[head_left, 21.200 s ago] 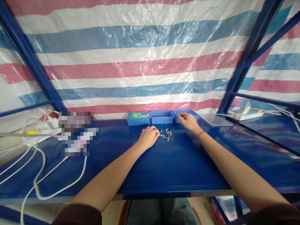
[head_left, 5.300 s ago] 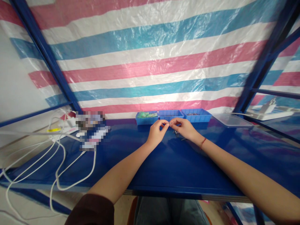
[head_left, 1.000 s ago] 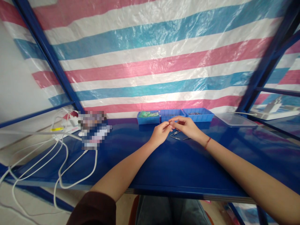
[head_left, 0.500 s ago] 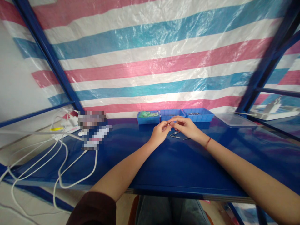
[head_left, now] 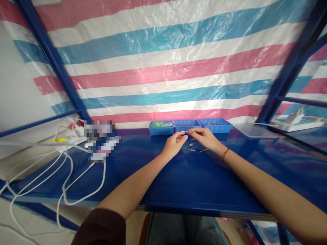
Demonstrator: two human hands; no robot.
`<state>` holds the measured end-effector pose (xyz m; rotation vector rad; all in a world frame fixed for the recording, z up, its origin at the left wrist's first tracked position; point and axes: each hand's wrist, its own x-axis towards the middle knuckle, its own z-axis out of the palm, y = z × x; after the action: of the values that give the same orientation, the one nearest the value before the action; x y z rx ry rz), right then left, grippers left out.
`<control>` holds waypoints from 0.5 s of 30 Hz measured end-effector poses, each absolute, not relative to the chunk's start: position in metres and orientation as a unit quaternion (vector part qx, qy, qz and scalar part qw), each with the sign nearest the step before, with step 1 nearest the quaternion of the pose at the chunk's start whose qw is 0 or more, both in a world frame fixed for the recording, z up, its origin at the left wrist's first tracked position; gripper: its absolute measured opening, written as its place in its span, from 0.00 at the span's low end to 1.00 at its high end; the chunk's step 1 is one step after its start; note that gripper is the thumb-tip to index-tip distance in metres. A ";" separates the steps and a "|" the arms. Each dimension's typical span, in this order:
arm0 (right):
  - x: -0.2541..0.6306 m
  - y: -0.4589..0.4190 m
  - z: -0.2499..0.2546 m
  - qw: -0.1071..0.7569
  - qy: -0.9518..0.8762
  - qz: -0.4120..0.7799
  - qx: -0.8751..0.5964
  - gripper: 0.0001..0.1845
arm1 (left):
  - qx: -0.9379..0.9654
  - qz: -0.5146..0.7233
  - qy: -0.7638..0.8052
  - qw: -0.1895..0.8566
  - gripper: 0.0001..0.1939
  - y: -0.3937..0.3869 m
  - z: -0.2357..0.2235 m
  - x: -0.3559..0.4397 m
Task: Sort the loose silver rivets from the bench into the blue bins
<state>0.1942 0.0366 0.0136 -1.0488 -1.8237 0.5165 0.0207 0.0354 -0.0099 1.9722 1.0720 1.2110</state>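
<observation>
My right hand (head_left: pixel 203 137) pinches a small slim metal piece (head_left: pixel 184 131) between thumb and fingertips, above the back part of the blue table. Close against it, my left hand (head_left: pixel 174 143) has its thumb and fingers drawn together at the piece's near side. The exact kind of the piece is too small to make out, and the fingers hide part of it. Below my right hand lie several thin metal pin-like pieces (head_left: pixel 190 145), each with a thicker section. One of them (head_left: pixel 203 150) rests apart, under the right wrist.
Along the back edge stand three blue bins: a left bin (head_left: pixel 161 130) with green packets, a middle bin (head_left: pixel 187 123), and a right bin (head_left: pixel 219 128) with metal pieces. White cables (head_left: pixel 67 177) loop over the table's left side. A clear plastic lid (head_left: pixel 255 131) lies at the back right.
My hands have parted slightly at the fingertips, and the slim metal piece now shows between them. My right hand has shifted a little, uncovering more of the pieces on the table.
</observation>
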 end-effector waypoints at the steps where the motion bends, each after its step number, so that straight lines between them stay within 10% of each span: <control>1: 0.198 0.040 0.013 0.479 -0.727 0.190 -0.454 0.20 | 0.757 0.432 0.402 0.280 0.20 0.035 -0.012 0.021; 15: 0.305 0.087 -0.009 0.417 -0.535 0.002 -0.735 0.21 | 0.881 0.253 0.367 0.159 0.09 0.030 -0.009 0.019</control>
<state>0.3052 0.0874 -0.0092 -1.8444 -1.3441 0.0046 0.0191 0.0297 -0.0091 2.5177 1.0498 0.7232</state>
